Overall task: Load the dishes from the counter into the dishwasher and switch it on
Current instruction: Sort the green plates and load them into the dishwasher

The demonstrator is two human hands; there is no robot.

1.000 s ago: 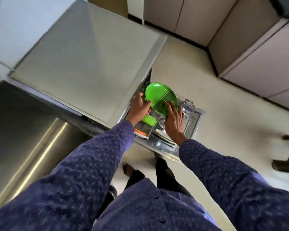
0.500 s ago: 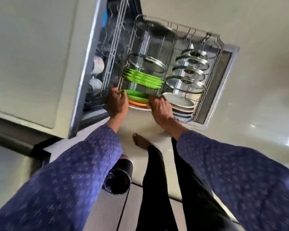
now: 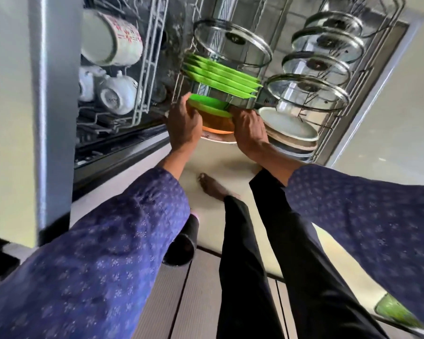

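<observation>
Between the 2 hands, left hand [image 3: 182, 123] and right hand [image 3: 249, 129] each curling fingers round opposite rims, the green plate [image 3: 207, 105] stands on edge in the lower rack [image 3: 367, 77], likely being steadied into its slot just below 4 green plates [image 3: 220, 74].

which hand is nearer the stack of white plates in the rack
Right. The right hand sits directly beside the white plates, almost touching them. The left hand is across the green plate, farther off.
</observation>
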